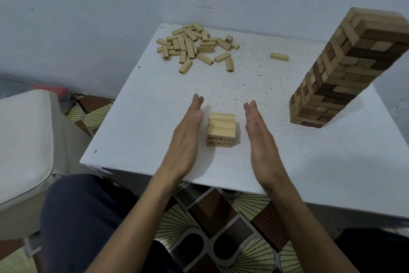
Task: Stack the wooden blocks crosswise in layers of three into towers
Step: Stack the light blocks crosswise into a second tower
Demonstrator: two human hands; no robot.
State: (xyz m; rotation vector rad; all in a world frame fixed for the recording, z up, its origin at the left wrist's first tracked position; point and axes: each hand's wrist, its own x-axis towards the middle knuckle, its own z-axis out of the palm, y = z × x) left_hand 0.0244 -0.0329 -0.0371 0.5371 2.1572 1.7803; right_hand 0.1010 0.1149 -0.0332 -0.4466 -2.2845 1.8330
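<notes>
Pale, smooth-grained short stack (pixel 223 129) sits near the speckled white table (pixel 137 131) front edge; left hand (pixel 188 137) and right hand (pixel 260 140) flank it apart, fingers straight, holding nothing.

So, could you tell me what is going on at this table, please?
A person is stacking wooden blocks into towers on a white table. The left hand and right hand are held open, fingers straight, on either side of a short stack near the front edge, and neither seems to touch it. A tall tower stands to the right. A pile of loose blocks lies at the far side, with a single block apart from it.
</notes>
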